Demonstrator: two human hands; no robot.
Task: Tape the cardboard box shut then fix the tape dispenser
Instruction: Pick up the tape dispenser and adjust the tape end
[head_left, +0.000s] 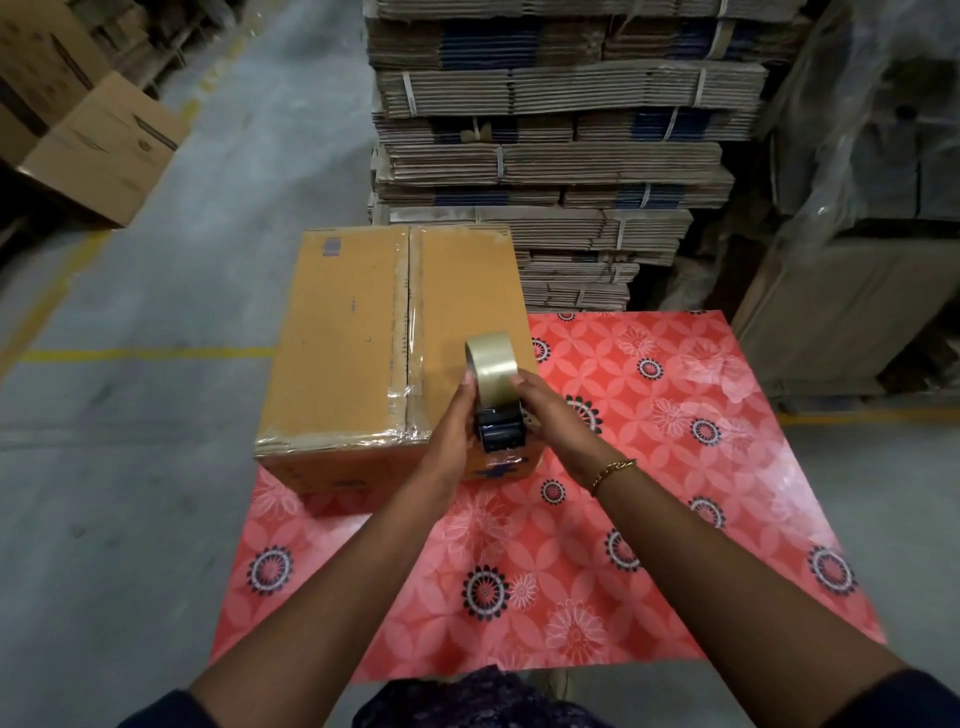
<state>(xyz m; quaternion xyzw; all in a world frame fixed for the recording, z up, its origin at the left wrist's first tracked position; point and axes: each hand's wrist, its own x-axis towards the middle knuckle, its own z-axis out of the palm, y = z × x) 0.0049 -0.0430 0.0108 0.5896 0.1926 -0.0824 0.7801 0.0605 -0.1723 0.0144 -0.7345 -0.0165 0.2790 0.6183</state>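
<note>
Dark patterned fabric at the bottom edge is the nearest thing we see, cut off by the frame, with dark sleeves just entering at both lower corners. From there two bare forearms reach forward over a counter covered in a red floral sheet. We see the left hand and the right hand, a gold bracelet on its wrist, closed from either side on a tape dispenser, each grip wrapped on its black body; the handle and the fingers behind it are hidden from us. A roll of clear tape stands upright on the dispenser's far end, over the near right part of the cardboard box. That box sits on the counter's left side, its left part overhanging the edge, its flaps closed and glossy clear tape running along the centre seam and down the near face. We cannot read the small print on its side. Beyond the counter rise strapped bundles of flattened cardboard, their top cut off; more cartons stand at upper left on a grey floor marked with yellow lines. Plastic-wrapped goods at right are too blurred for us to make out.
</note>
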